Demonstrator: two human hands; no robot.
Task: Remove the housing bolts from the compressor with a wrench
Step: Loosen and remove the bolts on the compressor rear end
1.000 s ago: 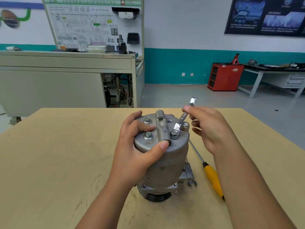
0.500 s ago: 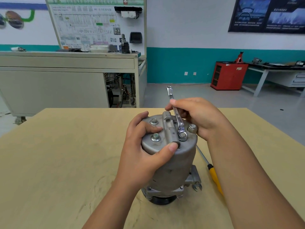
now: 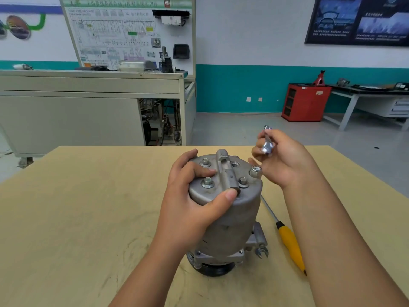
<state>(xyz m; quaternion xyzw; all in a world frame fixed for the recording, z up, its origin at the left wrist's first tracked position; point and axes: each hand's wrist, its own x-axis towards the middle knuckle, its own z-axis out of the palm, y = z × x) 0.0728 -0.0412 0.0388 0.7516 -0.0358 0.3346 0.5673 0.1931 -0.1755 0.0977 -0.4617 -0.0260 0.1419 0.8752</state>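
Note:
A grey metal compressor [image 3: 230, 220] stands upright on the tan table [image 3: 77, 218]. Several housing bolts sit in its top cover; one bolt [image 3: 243, 182] is at the front right, another [image 3: 255, 171] stands raised at the right rim. My left hand [image 3: 194, 202] grips the top of the compressor, thumb on the front edge. My right hand [image 3: 285, 160] holds a small silver wrench [image 3: 266, 145] in its fingers, lifted off the bolts, just right of and above the cover.
A yellow-handled screwdriver [image 3: 287, 240] lies on the table right of the compressor, under my right forearm. A grey training bench [image 3: 88, 107] stands beyond the table's far edge. A red cabinet [image 3: 305, 103] and a workbench are far right.
The wrench was seated on the front right bolt half a second ago. My right hand has lifted it off and moved it up and to the right. My left hand keeps its grip.

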